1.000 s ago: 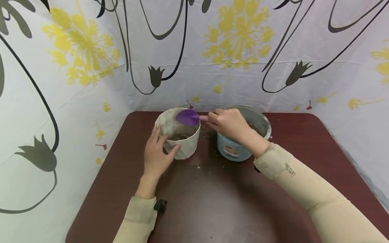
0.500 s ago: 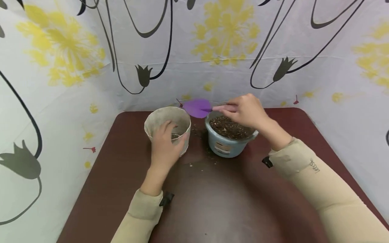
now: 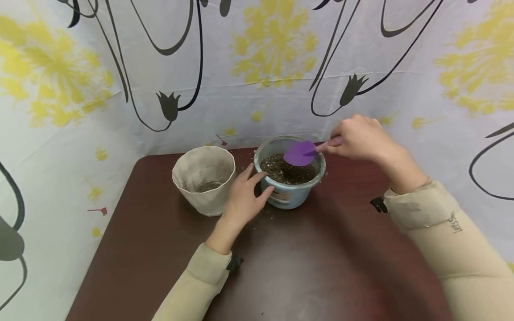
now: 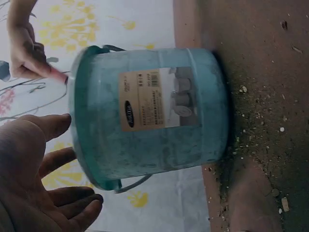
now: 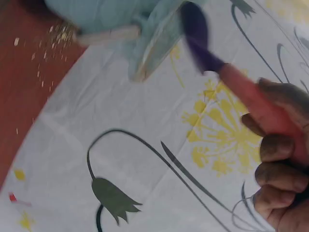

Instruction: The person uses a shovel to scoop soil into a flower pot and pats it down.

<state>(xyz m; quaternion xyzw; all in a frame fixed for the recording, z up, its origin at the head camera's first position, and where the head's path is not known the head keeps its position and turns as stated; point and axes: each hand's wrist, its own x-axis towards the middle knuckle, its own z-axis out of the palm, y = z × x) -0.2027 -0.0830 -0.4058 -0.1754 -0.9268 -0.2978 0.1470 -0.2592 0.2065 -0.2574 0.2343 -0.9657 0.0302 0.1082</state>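
A small trowel with a purple blade (image 3: 299,153) and a pink handle (image 5: 263,108) is gripped by my right hand (image 3: 357,137). Its blade overlaps the dark soil (image 3: 277,167) inside the light blue bucket (image 3: 296,196) in the head view. My left hand (image 3: 246,198) is at the bucket's near left side, fingers spread and loosely bent, fingertips right at the rim. In the left wrist view the thumb and fingers (image 4: 77,195) hold nothing. Left of the bucket stands a whitish pot (image 3: 202,205) with a wavy rim and a little soil at its bottom.
Both containers stand near the back edge of a dark red-brown table (image 3: 277,263). Crumbs of soil (image 4: 246,140) lie scattered by the bucket's base. A patterned white cloth (image 3: 225,102) hangs close behind the table. The bucket has a thin handle (image 4: 133,185).
The right hand has carried the trowel rightward from over the white pot to over the bucket. My left hand has left the pot's rim and moved right to the bucket. The head view has shifted.
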